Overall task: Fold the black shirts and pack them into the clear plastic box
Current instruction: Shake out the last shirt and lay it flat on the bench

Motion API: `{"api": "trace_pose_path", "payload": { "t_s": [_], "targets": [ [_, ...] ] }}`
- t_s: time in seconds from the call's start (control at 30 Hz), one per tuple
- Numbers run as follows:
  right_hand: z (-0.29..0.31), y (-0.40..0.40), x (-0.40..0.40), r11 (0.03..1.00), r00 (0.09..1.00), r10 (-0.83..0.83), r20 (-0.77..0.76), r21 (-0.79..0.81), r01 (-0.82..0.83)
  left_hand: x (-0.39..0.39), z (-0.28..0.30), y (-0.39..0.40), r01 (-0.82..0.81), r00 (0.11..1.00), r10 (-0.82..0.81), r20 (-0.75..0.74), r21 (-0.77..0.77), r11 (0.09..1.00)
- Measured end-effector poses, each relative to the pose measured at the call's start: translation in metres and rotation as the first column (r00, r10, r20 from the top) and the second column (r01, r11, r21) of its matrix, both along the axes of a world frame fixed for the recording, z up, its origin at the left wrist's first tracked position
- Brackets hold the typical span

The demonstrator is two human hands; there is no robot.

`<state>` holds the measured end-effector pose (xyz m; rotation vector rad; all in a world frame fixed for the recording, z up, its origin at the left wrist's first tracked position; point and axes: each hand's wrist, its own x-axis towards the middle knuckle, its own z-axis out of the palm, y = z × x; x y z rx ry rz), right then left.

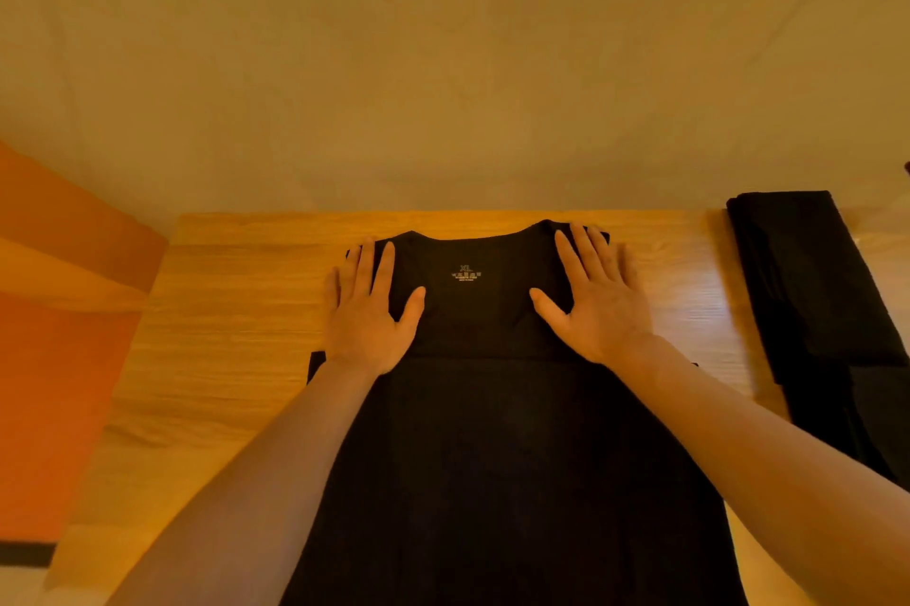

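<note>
Pressing flat on shirt [492, 408]: both hands.

Likely a home room: wood-grain tabletop [236, 310] butted against a plain wall [443, 64]; orange panel [59, 334] left of tabletop.

Two bare forearms came up from the bottom edge, no sleeves on either as far as the frame reached. Left hand [367, 315] and right hand [598, 302] both bare: no gloves, no rings, no watch or wristband seen. Nails short, prob. unpainted, though the warm dim light made that hard to judge. Upper arms and clothing out of view.
</note>
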<state>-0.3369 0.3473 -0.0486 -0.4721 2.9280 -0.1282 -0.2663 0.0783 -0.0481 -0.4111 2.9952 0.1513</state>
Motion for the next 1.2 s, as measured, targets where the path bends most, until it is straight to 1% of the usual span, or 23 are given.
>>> {"api": "trace_pose_path", "payload": {
  "t_s": [0.23,0.33,0.43,0.5,0.6,0.63,0.73,0.77,0.83,0.87,0.9,0.93,0.97,1.0,1.03,1.07,1.13,1.2],
  "targets": [
    [-0.002,-0.003,-0.007,1.0,1.0,0.005,-0.029,0.007,-0.005,-0.007,-0.002,0.0,-0.003,0.999,0.004,0.032,-0.047,0.999],
    [0.002,0.004,-0.011,0.996,0.995,0.08,-0.059,-0.033,-0.082,-0.009,0.002,0.003,0.01,1.0,-0.01,0.026,0.002,1.0],
    [0.012,0.024,-0.004,0.986,0.989,0.13,-0.078,-0.092,-0.136,0.001,0.01,-0.002,0.03,0.999,-0.028,-0.028,0.077,0.997],
    [0.022,0.043,0.009,0.981,0.984,0.154,-0.091,-0.101,-0.163,0.017,0.016,-0.011,0.089,0.995,-0.083,-0.058,0.098,0.991],
    [0.031,0.081,0.037,0.979,0.98,0.188,-0.057,-0.071,-0.192,0.057,0.021,-0.028,0.28,0.96,-0.28,-0.004,0.031,0.959],
    [0.031,0.093,0.049,0.98,0.98,0.194,-0.033,-0.045,-0.195,0.071,0.02,-0.034,0.309,0.951,-0.31,0.016,0.022,0.951],
    [0.03,0.122,0.083,0.982,0.981,0.187,0.044,0.018,-0.188,0.103,0.02,-0.049,0.232,0.972,-0.234,0.032,0.061,0.971],
    [0.03,0.128,0.092,0.985,0.984,0.169,0.051,0.011,-0.17,0.109,0.021,-0.052,0.198,0.98,-0.2,0.017,0.069,0.978],
    [0.037,0.135,0.101,0.996,0.995,0.078,0.067,-0.037,-0.076,0.114,0.021,-0.057,0.115,0.993,-0.111,-0.044,0.089,0.989],
    [0.041,0.135,0.102,0.998,0.995,0.018,0.094,-0.069,-0.012,0.112,0.023,-0.058,0.047,0.997,-0.039,-0.064,0.128,0.991],
    [0.046,0.132,0.101,0.992,0.991,-0.047,0.125,-0.108,0.061,0.106,0.027,-0.058,-0.035,0.996,0.051,-0.072,0.206,0.978],
    [0.05,0.128,0.098,0.974,0.978,-0.125,0.168,-0.168,0.153,0.097,0.032,-0.057,-0.131,0.986,0.156,-0.057,0.31,0.942],
    [0.054,0.123,0.093,0.935,0.951,-0.208,0.228,-0.238,0.262,0.088,0.038,-0.055,-0.227,0.968,0.25,-0.009,0.395,0.89],
    [0.058,0.117,0.086,0.88,0.913,-0.279,0.297,-0.302,0.367,0.079,0.043,-0.053,-0.304,0.949,0.308,0.063,0.431,0.849],
    [0.06,0.112,0.079,0.829,0.878,-0.325,0.352,-0.34,0.444,0.072,0.047,-0.051,-0.343,0.939,0.322,0.121,0.411,0.845],
    [0.06,0.109,0.071,0.8,0.853,-0.355,0.382,-0.349,0.489,0.067,0.048,-0.049,-0.35,0.936,0.314,0.156,0.359,0.865],
    [0.057,0.105,0.06,0.778,0.816,-0.403,0.415,-0.314,0.544,0.061,0.051,-0.046,-0.35,0.933,0.31,0.185,0.253,0.902],
    [0.056,0.103,0.053,0.755,0.776,-0.448,0.444,-0.277,0.594,0.057,0.054,-0.042,-0.377,0.918,0.334,0.212,0.212,0.902]
  ]
}}
